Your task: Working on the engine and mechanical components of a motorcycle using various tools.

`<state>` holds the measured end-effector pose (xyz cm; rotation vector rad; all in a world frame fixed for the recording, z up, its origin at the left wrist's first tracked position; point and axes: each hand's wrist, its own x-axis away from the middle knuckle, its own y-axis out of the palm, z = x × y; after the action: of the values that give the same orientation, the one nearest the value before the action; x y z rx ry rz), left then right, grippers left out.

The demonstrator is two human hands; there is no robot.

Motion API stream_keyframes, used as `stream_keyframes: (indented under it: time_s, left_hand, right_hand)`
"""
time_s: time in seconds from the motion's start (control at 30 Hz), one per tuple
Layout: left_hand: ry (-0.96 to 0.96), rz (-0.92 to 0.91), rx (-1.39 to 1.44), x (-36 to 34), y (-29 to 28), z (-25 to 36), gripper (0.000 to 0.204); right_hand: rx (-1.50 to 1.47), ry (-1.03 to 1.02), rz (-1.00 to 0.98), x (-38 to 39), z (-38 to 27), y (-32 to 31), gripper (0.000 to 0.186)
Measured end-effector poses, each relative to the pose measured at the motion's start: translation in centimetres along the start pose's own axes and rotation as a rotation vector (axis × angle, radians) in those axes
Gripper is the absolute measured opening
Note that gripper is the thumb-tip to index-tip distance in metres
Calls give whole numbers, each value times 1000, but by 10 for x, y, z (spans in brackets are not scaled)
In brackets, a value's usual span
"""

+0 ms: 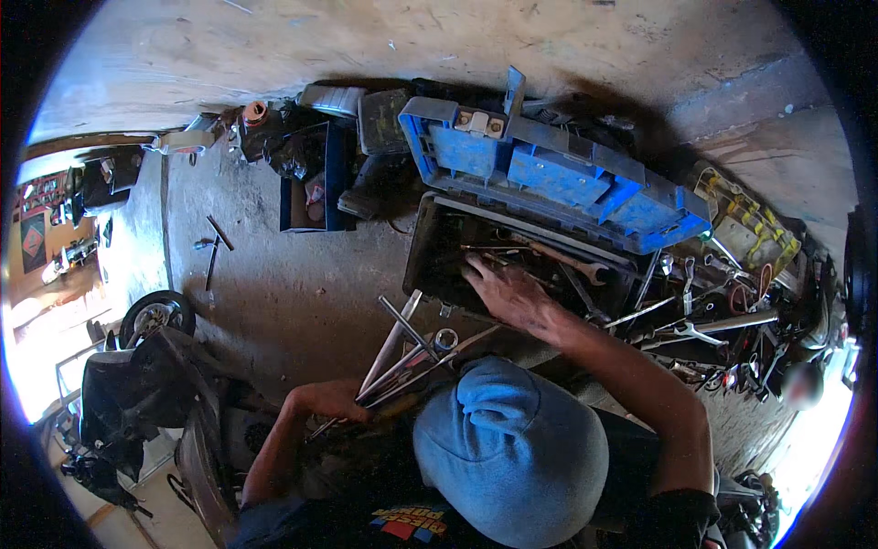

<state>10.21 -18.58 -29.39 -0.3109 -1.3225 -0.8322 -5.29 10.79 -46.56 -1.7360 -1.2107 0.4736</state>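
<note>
My left hand (334, 400) is closed around a bundle of long metal hand tools (395, 368). The bundle fans up and to the right; one bar crosses the others, and a round ring-like end shows near its right side. My right hand (512, 297) reaches into a dark toolbox tray (430, 240), fingers stretched out and pointing left. Its fingertips lie low among the tools, and whether they touch one is hard to see. Just beyond the hand, an open-end wrench (594, 273) and thin rods lie in the tray. Shadow hides much of the tray's contents.
The blue toolbox lid (549, 174) stands raised behind the tray. Loose wrenches and sockets (704, 325) crowd the floor at right, beside a yellow-marked organizer (750, 220). A blue box (340, 183) stands at far left, a T-handle wrench (214, 252) lies on the floor, and a wheel (157, 317) is nearer.
</note>
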Motion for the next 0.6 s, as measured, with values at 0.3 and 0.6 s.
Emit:
stream_keyframes:
  time_s: [0.3, 0.6]
  left_hand:
    - [9, -6, -2, -3, 3, -8, 63]
    - [10, -8, -87, 0, -3, -9, 65]
  right_hand:
    - [77, 51, -8, -14, -19, -12, 43]
    - [-28, 12, 84, -7, -6, -2, 40]
